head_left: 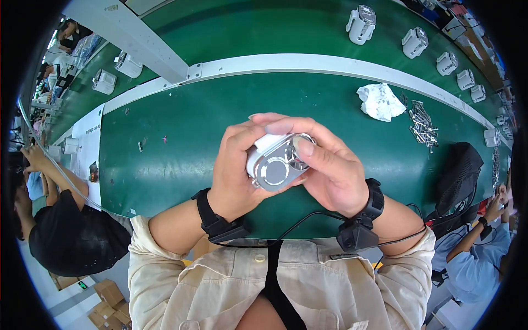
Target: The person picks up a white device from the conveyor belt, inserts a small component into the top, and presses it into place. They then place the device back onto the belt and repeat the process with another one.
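Above the middle of the green bench, my two hands hold a small white device point(273, 171) with a grey and silver face of round parts. My left hand point(235, 165) wraps its left side, fingers curling over the top. From the right, my right hand point(335, 170) closes round it, with the thumb pressed on the silver ring at its upper right. The fingers hide the device's back and much of its sides. Black straps with small boxes and a cable sit on both wrists.
A crumpled white sheet point(380, 102) and a pile of metal pieces point(423, 125) lie at the right, near a black bag point(460, 173). Beyond the white rail point(308, 62), several white devices point(361, 25) stand on a green surface. Co-workers sit at both sides.
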### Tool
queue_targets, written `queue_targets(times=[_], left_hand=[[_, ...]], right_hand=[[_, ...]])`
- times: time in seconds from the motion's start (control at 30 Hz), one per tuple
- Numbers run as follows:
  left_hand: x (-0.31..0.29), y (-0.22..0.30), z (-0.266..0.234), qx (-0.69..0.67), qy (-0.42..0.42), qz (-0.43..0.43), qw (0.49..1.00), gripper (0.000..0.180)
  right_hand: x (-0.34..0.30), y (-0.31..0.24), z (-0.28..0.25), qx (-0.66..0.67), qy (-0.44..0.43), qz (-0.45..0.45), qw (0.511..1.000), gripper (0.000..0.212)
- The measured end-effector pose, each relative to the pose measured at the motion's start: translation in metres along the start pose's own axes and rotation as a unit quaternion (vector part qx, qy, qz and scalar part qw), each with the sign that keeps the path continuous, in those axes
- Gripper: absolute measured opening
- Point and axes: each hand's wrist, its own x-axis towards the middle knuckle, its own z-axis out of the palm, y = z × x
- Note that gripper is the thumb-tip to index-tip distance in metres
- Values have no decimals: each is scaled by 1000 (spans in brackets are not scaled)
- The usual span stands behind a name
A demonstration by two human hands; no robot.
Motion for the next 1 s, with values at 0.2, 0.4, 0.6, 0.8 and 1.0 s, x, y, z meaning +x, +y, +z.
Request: queue_targets(times=[0.2, 0.4, 0.6, 0.8, 1.0], left_hand=[[19, -2, -14, 1, -82, 43, 996, 81], [13, 5, -3, -46, -39, 60, 996, 77], [7, 8, -1, -63, 10, 42, 997, 74], [6, 9, 2, -49, 33, 26, 998, 72], [9, 12, 6, -24, 36, 22, 999, 73]], right_hand=[[12, -18, -16, -280, -102, -12, 954, 44], [12, -10, -14, -453, -134, -72, 879, 48], [10, -6, -13, -330, -117, -60, 935, 45], [4, -1, -5, -390, -85, -68, 914, 40], [-1, 13, 4, -299, 27, -69, 952, 38]])
